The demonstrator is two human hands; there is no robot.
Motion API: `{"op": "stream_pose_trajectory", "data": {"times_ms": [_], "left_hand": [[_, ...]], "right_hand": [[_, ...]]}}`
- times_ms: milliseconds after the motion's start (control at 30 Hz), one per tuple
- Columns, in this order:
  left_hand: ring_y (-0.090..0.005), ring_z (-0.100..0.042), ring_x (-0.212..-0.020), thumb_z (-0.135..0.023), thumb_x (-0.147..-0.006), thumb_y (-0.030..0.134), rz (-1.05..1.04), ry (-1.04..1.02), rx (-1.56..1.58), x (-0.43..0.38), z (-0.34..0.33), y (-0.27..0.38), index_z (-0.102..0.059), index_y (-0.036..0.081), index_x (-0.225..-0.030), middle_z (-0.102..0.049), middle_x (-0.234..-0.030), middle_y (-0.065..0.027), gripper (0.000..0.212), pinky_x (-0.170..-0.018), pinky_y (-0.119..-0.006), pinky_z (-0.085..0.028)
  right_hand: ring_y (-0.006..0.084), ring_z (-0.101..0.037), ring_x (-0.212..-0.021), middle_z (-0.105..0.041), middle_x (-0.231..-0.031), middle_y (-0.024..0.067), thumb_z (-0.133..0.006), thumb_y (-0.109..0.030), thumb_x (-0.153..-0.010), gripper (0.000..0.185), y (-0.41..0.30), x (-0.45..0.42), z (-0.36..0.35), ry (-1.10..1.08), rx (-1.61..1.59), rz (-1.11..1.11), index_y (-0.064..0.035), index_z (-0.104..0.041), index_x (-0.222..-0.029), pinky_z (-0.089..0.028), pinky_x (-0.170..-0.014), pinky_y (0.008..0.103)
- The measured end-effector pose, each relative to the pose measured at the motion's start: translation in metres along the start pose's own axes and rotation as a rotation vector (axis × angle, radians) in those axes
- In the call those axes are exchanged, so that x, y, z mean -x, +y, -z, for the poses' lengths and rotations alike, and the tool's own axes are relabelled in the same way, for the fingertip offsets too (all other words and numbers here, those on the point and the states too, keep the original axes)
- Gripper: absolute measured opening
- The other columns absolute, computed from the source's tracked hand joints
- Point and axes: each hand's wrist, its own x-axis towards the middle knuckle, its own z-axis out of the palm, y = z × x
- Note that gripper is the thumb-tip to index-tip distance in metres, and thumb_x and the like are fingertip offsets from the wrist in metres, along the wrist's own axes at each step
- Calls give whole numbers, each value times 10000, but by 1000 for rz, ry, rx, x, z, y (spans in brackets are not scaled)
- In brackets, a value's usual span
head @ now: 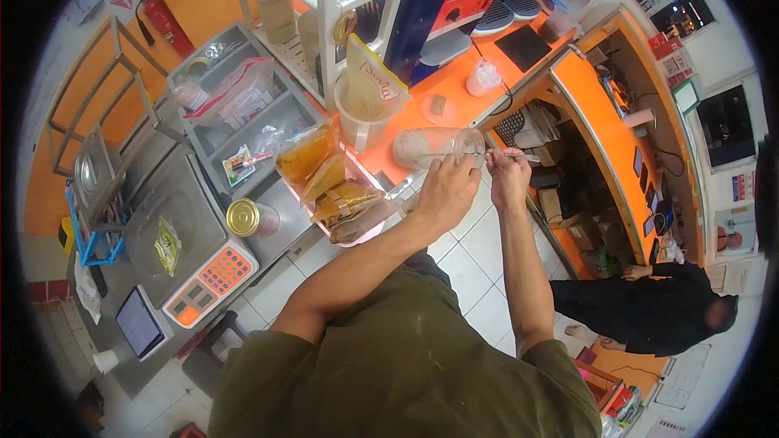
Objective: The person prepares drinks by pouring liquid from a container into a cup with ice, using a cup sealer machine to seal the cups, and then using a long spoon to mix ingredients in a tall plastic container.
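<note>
A clear jar (pixel 420 147) with a pale residue inside lies tilted, its mouth facing right, above the floor at the orange counter's edge. My left hand (pixel 447 188) grips it near the neck, fingers bent around the underside. Just right of the mouth, my right hand (pixel 508 177) pinches a thin metal utensil, probably a spoon, whose handle (pixel 530 159) sticks out past my fingers. Its other end reaches toward the jar mouth and is hard to make out. Behind the jar, a translucent plastic jug (pixel 359 128) holds a bag of beige powder (pixel 374 82) bearing handwriting.
A pink tray (pixel 365 236) of brown-filled bags (pixel 350 201) sits left of my left forearm. Further left are a can (pixel 243 218), a grey divided organizer (pixel 213 140) and a digital scale (pixel 210 283). A person in dark clothes (pixel 639 304) stands at right by an orange counter (pixel 599 115).
</note>
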Motion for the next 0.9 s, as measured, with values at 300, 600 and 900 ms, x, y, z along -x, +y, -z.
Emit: {"op": "stream_pose_trajectory", "data": {"times_ms": [300, 600, 900], "left_hand": [[-303, -566, -858, -620, -719, 11, -6, -68, -10, 1, 0, 4, -648, -1, -808, -568, -942, -129, 95, -743, -424, -470], [-311, -570, -877, -618, -719, -5, -30, -56, 61, 3, -7, 11, -656, -44, -834, -574, -987, -157, 127, -791, -421, -490], [-298, -575, -898, -637, -714, 16, -48, -175, -10, 9, -11, 13, -668, -49, -854, -585, -1001, -156, 158, -777, -407, -481]], "right_hand": [[139, -649, -776, -668, -836, 94, -684, -21, -890, 121, -2, 17, -10, -84, 493, 521, 20, -572, -911, -530, -712, 257], [146, -650, -732, -677, -836, 116, -670, 0, -880, 124, 11, 20, -3, -46, 379, 365, 11, -552, -913, -534, -686, 273], [182, -627, -712, -640, -822, 133, -633, 53, -857, 143, 25, 24, 5, 18, 139, 20, 5, -519, -928, -525, -674, 281]]}}
